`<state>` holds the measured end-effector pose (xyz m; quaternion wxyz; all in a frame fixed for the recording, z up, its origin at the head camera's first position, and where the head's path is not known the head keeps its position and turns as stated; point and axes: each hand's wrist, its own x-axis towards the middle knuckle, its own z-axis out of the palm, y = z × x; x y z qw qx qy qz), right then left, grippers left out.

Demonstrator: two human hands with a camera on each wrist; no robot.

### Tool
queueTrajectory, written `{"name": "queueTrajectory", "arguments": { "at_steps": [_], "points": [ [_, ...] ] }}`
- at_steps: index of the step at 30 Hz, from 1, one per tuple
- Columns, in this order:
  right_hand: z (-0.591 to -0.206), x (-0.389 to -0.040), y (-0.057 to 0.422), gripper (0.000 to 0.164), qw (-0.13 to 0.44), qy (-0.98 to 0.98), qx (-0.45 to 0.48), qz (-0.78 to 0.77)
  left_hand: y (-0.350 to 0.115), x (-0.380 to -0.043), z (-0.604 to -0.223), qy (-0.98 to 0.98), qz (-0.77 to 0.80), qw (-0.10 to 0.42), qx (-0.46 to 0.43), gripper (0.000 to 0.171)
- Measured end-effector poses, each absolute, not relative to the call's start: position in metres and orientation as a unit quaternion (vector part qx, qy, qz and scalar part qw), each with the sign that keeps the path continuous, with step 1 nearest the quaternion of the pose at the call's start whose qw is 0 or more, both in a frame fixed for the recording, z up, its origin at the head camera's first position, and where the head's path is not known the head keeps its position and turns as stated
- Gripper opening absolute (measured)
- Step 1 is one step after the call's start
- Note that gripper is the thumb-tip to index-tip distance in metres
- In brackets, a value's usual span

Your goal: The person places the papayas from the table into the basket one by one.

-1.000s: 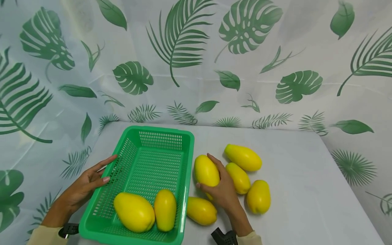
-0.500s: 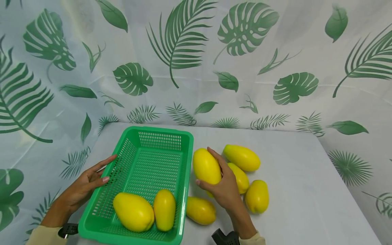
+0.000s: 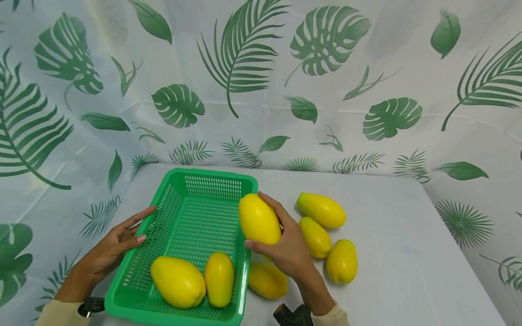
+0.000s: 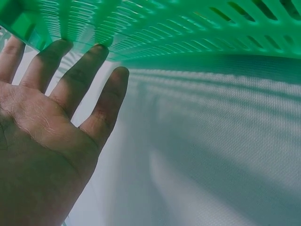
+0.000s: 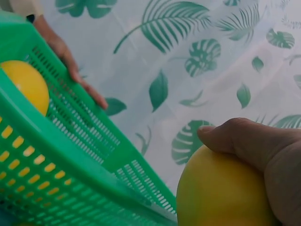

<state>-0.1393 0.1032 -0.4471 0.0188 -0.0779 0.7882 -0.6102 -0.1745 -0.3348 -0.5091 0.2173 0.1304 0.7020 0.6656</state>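
Observation:
My right hand [image 3: 285, 242] grips a smooth yellow mango-like fruit [image 3: 258, 219], its thumb across the near side. That fruit is above the right rim of a green plastic basket [image 3: 179, 312]. In the right wrist view the fruit [image 5: 221, 193] fills the space under the thumb. My left hand [image 3: 112, 251] rests against the basket's left side with fingers extended. The left wrist view shows these fingertips touching the slotted wall [image 4: 155, 35]. Two more fruits, a large one [image 3: 178, 281] and a slimmer one [image 3: 219, 279], lie in the basket's near end.
On the white table [image 3: 399, 253], a yellow fruit [image 3: 267, 280] lies against the basket's right side. Three others, one with a greenish tip [image 3: 322, 210], one in the middle [image 3: 315, 237] and one nearer [image 3: 342, 261], lie right of my right hand. A leaf-print sheet [image 3: 261, 108] stands behind.
My right hand has lifted the fruit off the table and carried it left to the basket's right rim. The left hand and basket have stayed in place.

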Motion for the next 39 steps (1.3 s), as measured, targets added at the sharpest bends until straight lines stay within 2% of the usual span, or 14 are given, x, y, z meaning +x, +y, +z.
{"name": "queueTrajectory", "arguments": {
  "at_steps": [39],
  "points": [
    [-0.434, -0.145, 0.057, 0.095, 0.058, 0.764, -0.162, -0.621, -0.335, -0.173, -0.511, 0.713, 0.659, 0.206, 0.126, 0.07]
  ]
}}
